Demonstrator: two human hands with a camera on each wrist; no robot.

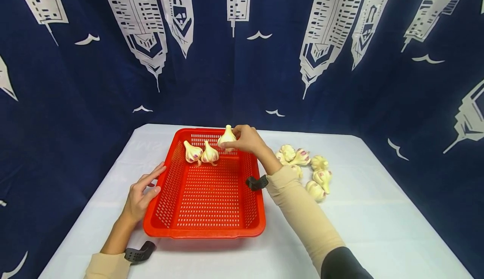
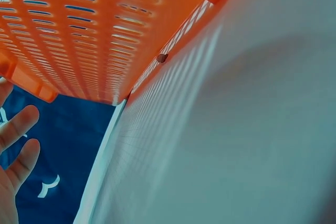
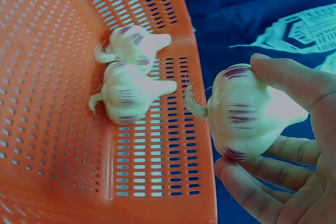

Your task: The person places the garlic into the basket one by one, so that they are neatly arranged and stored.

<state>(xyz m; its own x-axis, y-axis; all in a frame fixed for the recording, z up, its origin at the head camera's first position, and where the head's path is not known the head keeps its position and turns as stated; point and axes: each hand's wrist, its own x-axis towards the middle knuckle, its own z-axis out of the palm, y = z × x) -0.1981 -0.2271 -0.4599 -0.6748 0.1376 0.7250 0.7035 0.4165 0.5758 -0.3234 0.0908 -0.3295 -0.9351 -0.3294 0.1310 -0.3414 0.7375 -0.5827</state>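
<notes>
1. Red perforated plastic basket with a rounded rectangular rim [image 1: 211, 203] in the head view, set on a white-covered table [image 1: 378, 211] before a dark blue cloth printed with white towers [image 1: 234, 81]
2. At the basket's left side, left hand [image 1: 137, 199] with fingers stretched out and slightly apart, thumb and fingertips touching the rim; beige sleeve [image 1: 107, 266] and black wristband [image 1: 140, 252] nearer the camera
3. Over the basket's far right corner, right hand [image 1: 246, 139] pinching a cream-white, purple-streaked garlic bulb [image 1: 227, 137] between thumb and fingers, stem pointing up
4. Inside the basket, near the far left corner, two cream garlic bulbs with thick stems [image 1: 193, 153], side by side and touching
5. On the table to the basket's right, loose cluster of pale round garlic bulbs [image 1: 322, 178], some partly hidden behind the right arm
6. In the left wrist view, slotted outer wall of the basket seen from low down, striped with light on the tabletop beside it; at the lower left, fingers of the left hand spread apart; cannot tell contact with the rim from here
7. In the right wrist view, held bulb close up, thumb on one side and fingers on the other, root tuft towards the basket; behind it, both basket bulbs lying against the slotted far wall
</notes>
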